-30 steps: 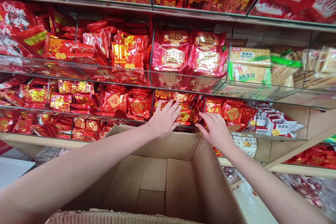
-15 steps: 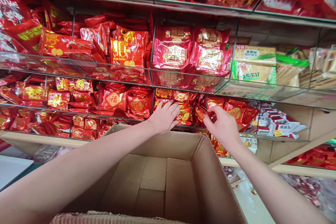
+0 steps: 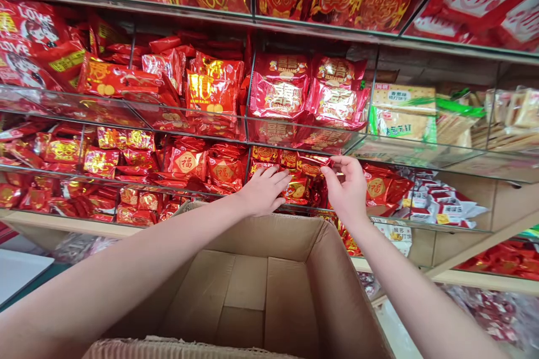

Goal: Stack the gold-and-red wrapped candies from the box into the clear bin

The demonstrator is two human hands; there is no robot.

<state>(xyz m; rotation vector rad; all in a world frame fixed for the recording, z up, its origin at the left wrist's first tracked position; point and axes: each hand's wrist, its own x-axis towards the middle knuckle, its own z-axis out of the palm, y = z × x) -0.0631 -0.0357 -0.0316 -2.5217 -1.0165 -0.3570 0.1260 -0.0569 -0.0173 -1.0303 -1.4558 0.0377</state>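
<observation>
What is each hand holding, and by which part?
The right hand pinches a red snack packet by its right edge; left hand holds nothing, resting on packets.

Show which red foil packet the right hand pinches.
The red foil packet with gold emblem, pinched at its edge by the right hand; the rest lie piled.

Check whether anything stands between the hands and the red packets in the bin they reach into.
Nothing visible does. The left hand lies flat on the red packets in the bin, and the right hand pinches one packet by its edge. Both reach over the bin's glass front.
</observation>
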